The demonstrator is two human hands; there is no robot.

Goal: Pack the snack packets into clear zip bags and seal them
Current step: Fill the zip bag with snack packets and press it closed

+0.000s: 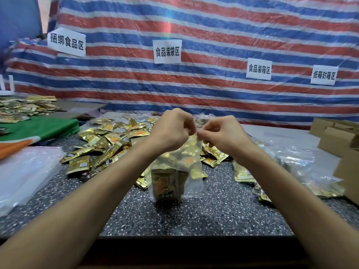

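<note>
Near the middle of the table (213, 216), a little back from its front edge, a clear zip bag (195, 183) stands upright with a few snack packets (165, 183) in its bottom. The left hand (171, 131) and the right hand (223, 133) each pinch its top edge, fingertips nearly touching. This looks like the sealing step for this bag, though the fingers hide the zip strip, so I cannot tell how much of it is pressed closed.

Much is left: a wide heap of loose gold packets (108, 140) lies behind the bag toward the back edge. Filled bags (295, 164) lie toward the right edge, beside cardboard boxes (338, 136), so some work seems done. A stack of empty bags (25, 167) waits at the left edge.

Bare tabletop lies between the bag and the front edge, giving the forearms room. The sides are crowded, and a sealed bag set down on the right would land close to the boxes.
</note>
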